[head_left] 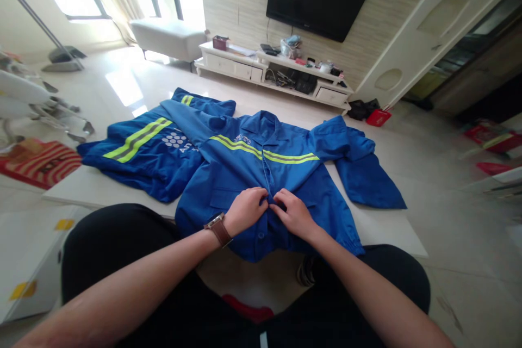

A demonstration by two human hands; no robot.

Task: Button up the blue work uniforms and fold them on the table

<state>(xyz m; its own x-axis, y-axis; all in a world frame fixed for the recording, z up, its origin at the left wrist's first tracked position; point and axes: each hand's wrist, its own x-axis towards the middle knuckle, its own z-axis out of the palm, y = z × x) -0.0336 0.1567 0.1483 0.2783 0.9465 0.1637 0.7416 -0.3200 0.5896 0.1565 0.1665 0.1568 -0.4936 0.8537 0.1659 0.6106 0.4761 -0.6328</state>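
A blue work jacket (236,171) with a yellow and grey reflective stripe lies spread out, front up, with its collar away from me. My left hand (248,209), with a brown-strapped watch on the wrist, pinches the jacket's front edge at the middle. Close beside it on the right, my right hand (294,215) pinches the same front opening. The fingertips nearly meet, and any button between them is hidden. Below my hands a button shows on the front strip. Above them the front edges lie together up to the collar.
Under the jacket is a low white table (391,228). Another blue garment (150,157) with a reflective stripe lies at the left, and blue fabric (369,176) at the right. A red striped bag (44,166) stands left. Beyond are a white TV cabinet (232,65) and a grey bench (169,38).
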